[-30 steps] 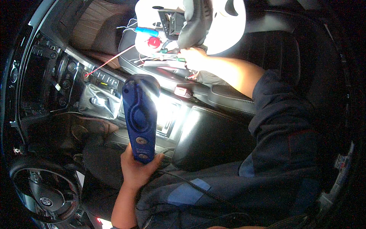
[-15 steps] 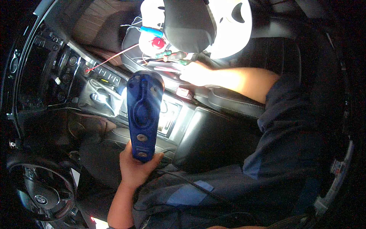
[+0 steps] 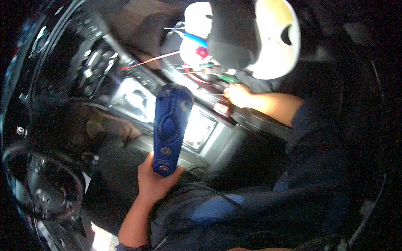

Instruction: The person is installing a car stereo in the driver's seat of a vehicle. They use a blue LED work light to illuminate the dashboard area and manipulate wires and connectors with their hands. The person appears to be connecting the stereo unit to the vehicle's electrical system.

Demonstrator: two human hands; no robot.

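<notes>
blue oblong tool (image 3: 169,125) upright in left hand (image 3: 154,182).

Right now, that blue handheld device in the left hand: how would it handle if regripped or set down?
The blue device looks like rigid moulded plastic, so probably stiff. The left hand grips only its bottom end, so it is likely top-heavy and apt to tip. Its smooth casing may be somewhat slippery.
</notes>
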